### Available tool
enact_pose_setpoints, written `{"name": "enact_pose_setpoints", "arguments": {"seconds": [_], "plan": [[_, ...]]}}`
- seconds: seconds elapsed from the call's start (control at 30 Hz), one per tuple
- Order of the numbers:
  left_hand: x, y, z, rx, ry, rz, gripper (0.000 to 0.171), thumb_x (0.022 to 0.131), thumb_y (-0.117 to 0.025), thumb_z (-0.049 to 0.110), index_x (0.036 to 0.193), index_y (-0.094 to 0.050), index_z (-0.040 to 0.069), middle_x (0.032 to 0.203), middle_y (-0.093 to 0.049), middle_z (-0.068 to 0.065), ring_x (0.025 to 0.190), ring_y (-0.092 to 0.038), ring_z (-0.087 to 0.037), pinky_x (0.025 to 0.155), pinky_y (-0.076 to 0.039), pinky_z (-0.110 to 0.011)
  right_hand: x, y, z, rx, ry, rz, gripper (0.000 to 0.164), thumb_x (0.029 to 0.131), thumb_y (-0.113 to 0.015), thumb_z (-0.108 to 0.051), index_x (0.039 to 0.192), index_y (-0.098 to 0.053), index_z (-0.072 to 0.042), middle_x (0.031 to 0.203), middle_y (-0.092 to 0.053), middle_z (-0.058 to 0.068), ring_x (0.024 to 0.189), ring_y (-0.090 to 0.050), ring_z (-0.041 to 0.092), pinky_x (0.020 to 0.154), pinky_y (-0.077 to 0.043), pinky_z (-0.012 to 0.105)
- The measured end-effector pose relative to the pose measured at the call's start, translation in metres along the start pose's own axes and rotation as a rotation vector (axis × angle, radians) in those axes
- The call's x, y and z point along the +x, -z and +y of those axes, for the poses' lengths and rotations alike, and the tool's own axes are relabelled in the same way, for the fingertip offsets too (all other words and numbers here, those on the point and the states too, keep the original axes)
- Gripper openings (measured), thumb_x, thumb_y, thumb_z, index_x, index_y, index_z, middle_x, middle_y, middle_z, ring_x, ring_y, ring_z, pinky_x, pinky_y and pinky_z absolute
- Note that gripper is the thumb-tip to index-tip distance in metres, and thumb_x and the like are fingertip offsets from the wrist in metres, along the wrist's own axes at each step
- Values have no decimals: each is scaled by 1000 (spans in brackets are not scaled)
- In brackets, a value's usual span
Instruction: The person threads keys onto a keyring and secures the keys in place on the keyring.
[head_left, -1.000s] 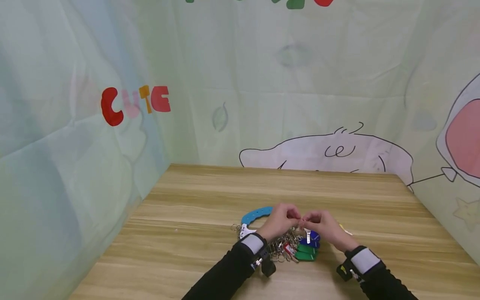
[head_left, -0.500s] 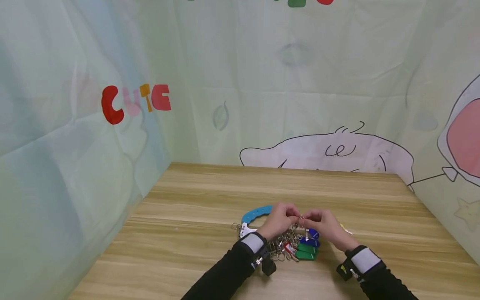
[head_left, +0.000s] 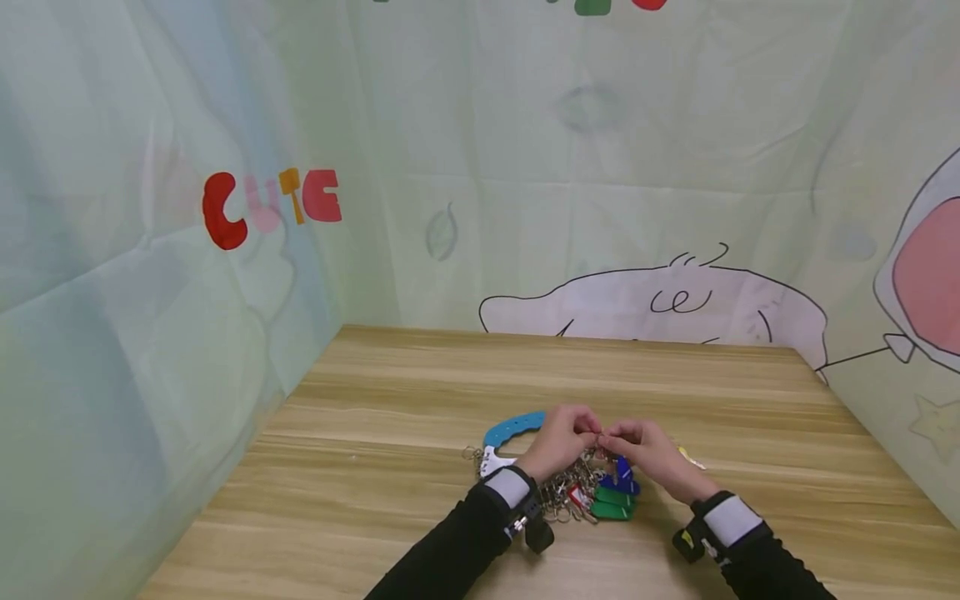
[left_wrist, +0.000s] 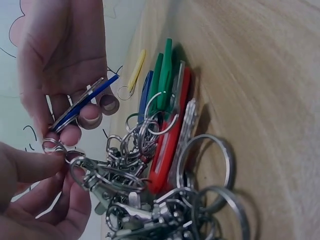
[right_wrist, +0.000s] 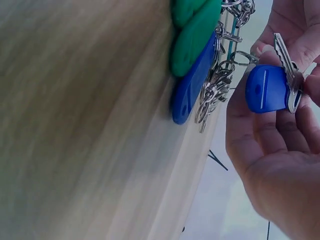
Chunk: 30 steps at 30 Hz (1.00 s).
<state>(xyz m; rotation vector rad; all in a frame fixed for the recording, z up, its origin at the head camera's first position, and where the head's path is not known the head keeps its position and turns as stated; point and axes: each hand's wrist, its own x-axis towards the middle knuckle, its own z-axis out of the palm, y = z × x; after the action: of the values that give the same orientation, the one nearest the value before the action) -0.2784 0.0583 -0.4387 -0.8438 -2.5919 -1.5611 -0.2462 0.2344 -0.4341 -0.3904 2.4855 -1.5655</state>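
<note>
My left hand point(head_left: 558, 439) and right hand point(head_left: 647, 454) both pinch at a small split ring point(left_wrist: 54, 144), fingertips nearly meeting above the tabletop point(head_left: 420, 375); whose grip bears it, I cannot tell. The blue tag point(right_wrist: 267, 89) and key point(right_wrist: 284, 57) sit on my right hand's side, the tag slanting from the ring toward my right fingers, making that hand nearer. The metal clasps point(left_wrist: 160, 215) lie below, more under my left.

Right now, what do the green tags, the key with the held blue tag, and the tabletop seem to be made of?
Green tags: probably plastic, smooth, with even colour and soft shine.
Key: seemingly metal, silvery, with a toothed edge catching light.
Tabletop: wood or wood-look laminate, smooth; the striped grain shows, but the pictures cannot settle which.
</note>
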Motion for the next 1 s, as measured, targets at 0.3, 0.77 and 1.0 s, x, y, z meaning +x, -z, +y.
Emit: {"name": "enact_pose_setpoints", "arguments": {"seconds": [0.3,0.77,1.0], "plan": [[-2,1,-3,-4,2,12,8,83,-65,-5,85,-67,2,80,-70,-9,68,-55,-1,66,-46,-15,0,1,3,16,5,-36,32,98,-55,-22,108,-63,7,92,-70,17,76,-63,11,71,-52,28],[-4,0,6,34,-7,5,7,82,-65,-5,84,-67,2,76,-68,-7,65,-52,1,62,-45,-13,-3,0,-3,-122,66,9,24,96,-56,-18,102,-64,4,91,-70,17,76,-60,6,68,-53,28],[-4,0,3,56,-26,12,8,81,-65,-6,83,-67,2,74,-68,-7,62,-50,2,59,-43,-13,-3,-4,-4,-86,41,62,18,94,-60,-11,100,-54,5,91,-71,18,76,-63,9,66,-54,30]]}}
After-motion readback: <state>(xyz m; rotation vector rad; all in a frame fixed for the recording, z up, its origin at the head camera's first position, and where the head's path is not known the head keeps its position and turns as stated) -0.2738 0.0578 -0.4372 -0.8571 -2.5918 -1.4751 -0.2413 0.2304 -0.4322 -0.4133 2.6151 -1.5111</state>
